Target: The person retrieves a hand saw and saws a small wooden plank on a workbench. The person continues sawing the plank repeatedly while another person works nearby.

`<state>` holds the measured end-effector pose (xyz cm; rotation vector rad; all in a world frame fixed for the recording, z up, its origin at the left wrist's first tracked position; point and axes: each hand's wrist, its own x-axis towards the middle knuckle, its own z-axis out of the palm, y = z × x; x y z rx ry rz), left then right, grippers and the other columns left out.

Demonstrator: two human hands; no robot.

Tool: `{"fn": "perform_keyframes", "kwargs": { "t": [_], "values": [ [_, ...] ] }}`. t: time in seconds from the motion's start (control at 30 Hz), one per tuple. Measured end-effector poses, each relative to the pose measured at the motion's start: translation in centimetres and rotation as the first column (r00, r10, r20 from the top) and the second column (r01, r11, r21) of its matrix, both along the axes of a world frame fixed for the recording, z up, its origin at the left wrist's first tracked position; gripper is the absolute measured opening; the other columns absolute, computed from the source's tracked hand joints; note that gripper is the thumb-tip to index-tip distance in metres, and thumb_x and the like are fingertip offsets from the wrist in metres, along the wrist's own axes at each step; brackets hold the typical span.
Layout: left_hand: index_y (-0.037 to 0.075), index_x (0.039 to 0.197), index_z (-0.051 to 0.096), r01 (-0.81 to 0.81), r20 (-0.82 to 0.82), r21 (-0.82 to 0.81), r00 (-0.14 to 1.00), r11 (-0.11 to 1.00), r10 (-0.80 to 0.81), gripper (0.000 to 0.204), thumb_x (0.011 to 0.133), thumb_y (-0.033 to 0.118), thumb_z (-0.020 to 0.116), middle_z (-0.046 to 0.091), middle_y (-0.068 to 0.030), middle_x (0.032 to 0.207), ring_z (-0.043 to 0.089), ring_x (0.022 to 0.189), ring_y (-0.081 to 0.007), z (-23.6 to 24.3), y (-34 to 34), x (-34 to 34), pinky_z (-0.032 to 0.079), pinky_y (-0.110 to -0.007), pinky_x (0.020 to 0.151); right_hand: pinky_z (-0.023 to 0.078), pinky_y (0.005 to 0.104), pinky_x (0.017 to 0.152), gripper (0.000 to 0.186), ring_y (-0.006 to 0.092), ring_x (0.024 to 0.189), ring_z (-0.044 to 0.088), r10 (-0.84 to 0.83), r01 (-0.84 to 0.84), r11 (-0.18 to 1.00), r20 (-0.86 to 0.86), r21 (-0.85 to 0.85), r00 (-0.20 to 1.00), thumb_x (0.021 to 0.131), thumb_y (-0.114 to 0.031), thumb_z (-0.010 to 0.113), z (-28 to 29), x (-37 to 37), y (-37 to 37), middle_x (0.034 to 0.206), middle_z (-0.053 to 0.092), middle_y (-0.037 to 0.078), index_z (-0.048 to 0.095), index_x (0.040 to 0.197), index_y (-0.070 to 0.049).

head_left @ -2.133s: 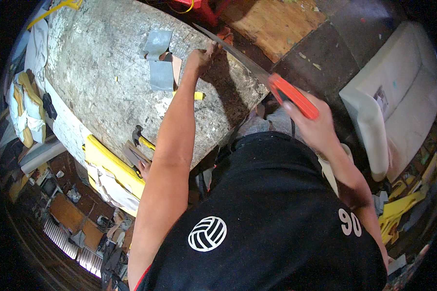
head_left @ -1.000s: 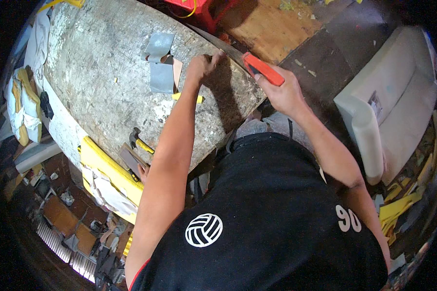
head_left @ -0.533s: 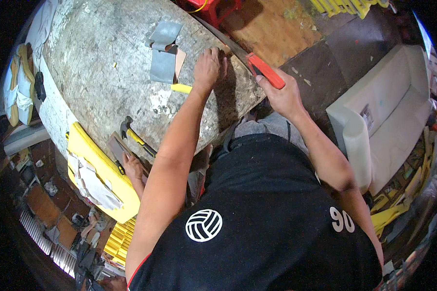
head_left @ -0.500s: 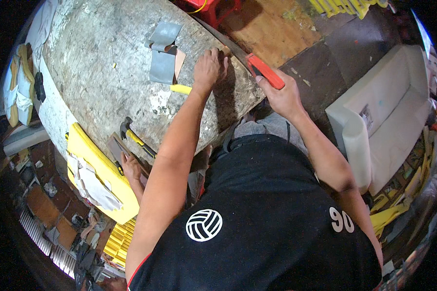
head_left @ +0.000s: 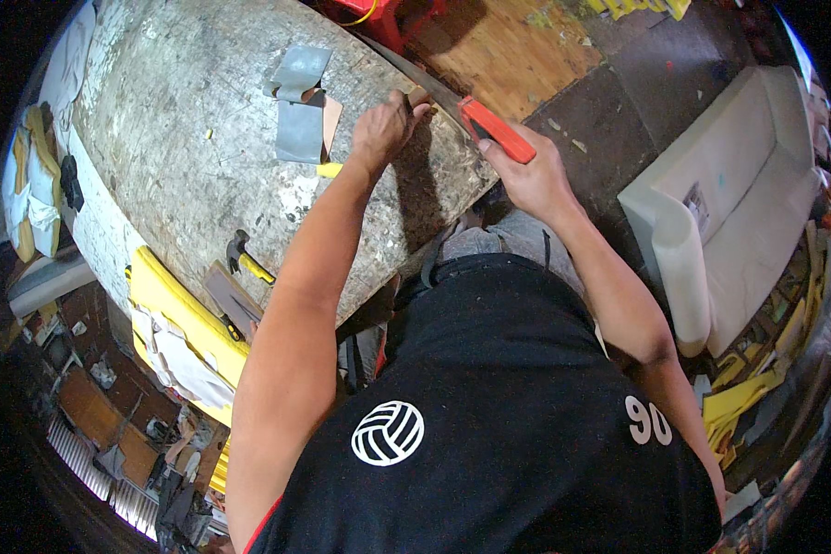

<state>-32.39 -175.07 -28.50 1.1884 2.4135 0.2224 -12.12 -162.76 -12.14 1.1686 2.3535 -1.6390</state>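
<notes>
My right hand [head_left: 537,174] is closed around the red handle of a handsaw [head_left: 497,129]. Its thin blade runs up and to the left, along the right edge of the worn worktable [head_left: 185,120]. At that edge, beside the blade, my left hand [head_left: 383,132] presses on a small wooden piece [head_left: 419,96] with its fingers curled. The hand partly hides the wood, and I cannot make out whether the saw's teeth touch it. Just left of my left hand lie grey sheet pieces [head_left: 303,102], a tan piece [head_left: 331,123] and a yellow object [head_left: 329,170].
A hammer [head_left: 249,258] and a flat board [head_left: 231,294] lie near the table's lower left edge, by yellow foam [head_left: 180,300]. A white foam-like seat shell [head_left: 720,203] stands right. A red stool [head_left: 392,20] is beyond the table.
The view has shifted slightly, and both hands keep their places by the saw and wood. Another person's hand by the flat board has mostly gone out of sight behind my left arm.
</notes>
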Motion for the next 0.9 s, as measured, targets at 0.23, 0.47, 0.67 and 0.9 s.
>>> {"fn": "perform_keyframes", "kwargs": {
  "t": [0.23,0.47,0.67,0.9],
  "values": [
    [-0.001,0.107,0.053,-0.002,0.046,-0.080,0.999,0.997,0.006,0.063,0.098,0.061,0.046,0.069,-0.0295,0.084,0.070,0.084,-0.0452,0.1,0.0,-0.4,0.057,-0.051,0.072,0.051,0.0340,0.091,0.039,0.0220,0.100,0.068,-0.006,0.015,0.997,-0.113,0.082,0.994,0.093,-0.019,0.067,3.1,6.3,-1.4,0.112,0.071,0.017,0.063,0.128,-0.002],
    [0.004,0.116,0.051,0.013,0.106,-0.109,0.994,0.994,-0.001,0.063,0.098,0.064,0.042,0.068,-0.0331,0.095,0.066,0.093,-0.0515,0.1,0.6,-1.3,0.053,-0.057,0.078,0.051,0.0323,0.086,0.039,0.0193,0.094,0.068,-0.035,0.036,0.999,0.014,-0.029,0.999,0.094,-0.022,0.066,1.0,1.7,-0.2,0.106,0.072,0.017,0.063,0.128,-0.004],
    [0.004,0.115,0.050,0.012,0.150,-0.103,0.989,0.995,0.004,0.063,0.098,0.064,0.042,0.069,-0.0311,0.094,0.066,0.091,-0.0508,-0.7,-0.5,-0.5,0.054,-0.057,0.076,0.049,0.0334,0.096,0.038,0.0208,0.109,0.067,-0.012,0.011,1.000,-0.079,-0.007,0.997,0.093,-0.012,0.063,2.6,4.7,-0.7,0.119,0.070,0.015,0.062,0.130,-0.002],
    [0.006,0.116,0.053,0.007,0.126,-0.112,0.992,0.994,0.008,0.062,0.096,0.064,0.046,0.068,-0.0319,0.091,0.067,0.088,-0.0505,-0.4,0.1,-1.4,0.054,-0.057,0.075,0.050,0.0337,0.093,0.037,0.0209,0.108,0.068,0.009,-0.009,1.000,-0.035,0.016,0.999,0.094,-0.014,0.063,3.1,3.7,-0.1,0.116,0.071,0.016,0.062,0.129,-0.002]
  ]
}}
